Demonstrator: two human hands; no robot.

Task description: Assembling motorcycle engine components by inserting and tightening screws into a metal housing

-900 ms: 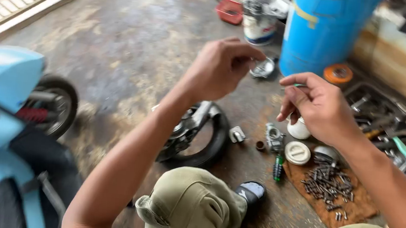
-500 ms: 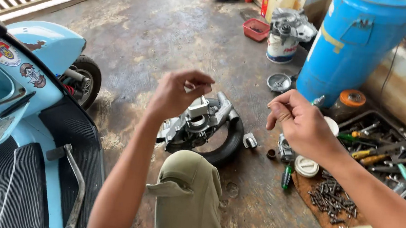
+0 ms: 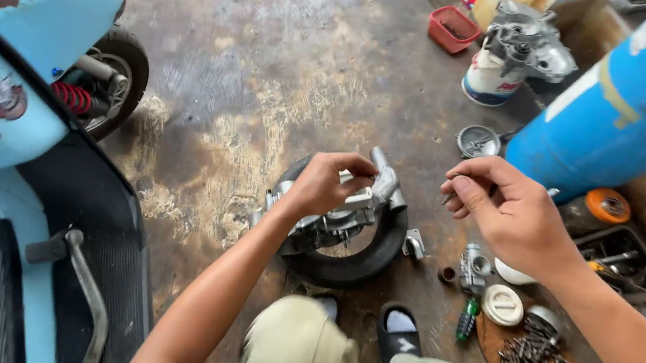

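Left hand (image 3: pixel 328 184) lower, now over the engine part (image 3: pixel 352 208) on the tyre (image 3: pixel 355 259); right hand (image 3: pixel 506 211) nearer.

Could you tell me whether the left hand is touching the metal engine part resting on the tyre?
Touching: the head view shows the left hand gripping the metal engine part.

arms: bare, sleeveless | trousers (image 3: pixel 299 345): khaki-olive | sandal (image 3: pixel 400 335): black, white strap mark
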